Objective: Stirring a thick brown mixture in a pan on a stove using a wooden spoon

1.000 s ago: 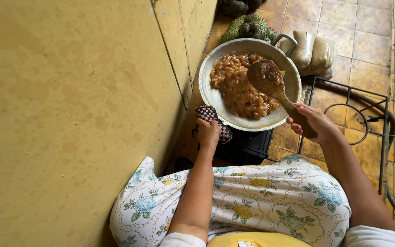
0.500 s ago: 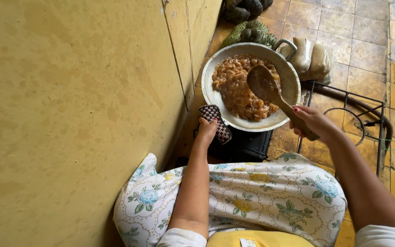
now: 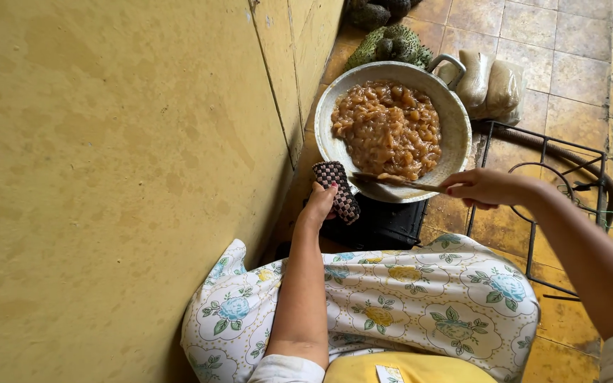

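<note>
Leftmost stood a tall, stained yellow-ochre wall (image 3: 108,177), running close alongside the person's left arm. Next to it the left hand (image 3: 318,206) reached forward, its fingers curled and pressed against a checkered dark-and-pale woven pot holder (image 3: 336,191). That pad was clamped to the near-left rim of a wide, round, pale metal pan (image 3: 455,120), which sat on a low black burner (image 3: 381,223) just ahead of the person's lap, covered by a white cloth with blue and yellow flowers (image 3: 391,305).

Inside the pan lay a heaped mass of glossy brown, lumpy cooked food (image 3: 389,128), filling the middle and leaving the sloping wall bare around it. Along the pan's near edge ran a slim wooden spoon (image 3: 391,181), its long axis nearly level from left to right, the bowl end low at the near foot of the food and the handle leading rightward over the rim.

Further right, the right hand (image 3: 487,188) gripped that handle end, fingers closed round it in a pinch, thumb side toward the pan. So the food lay forward and to the left of those fingers, and the right hand was the one joined to it through the spoon, while the left only steadied the rim.

Beyond the pan rested green spiky fruits (image 3: 391,42) and two pale filled sacks (image 3: 491,89); a black wire stand (image 3: 555,206) stood on the worn tiled floor (image 3: 576,57).
</note>
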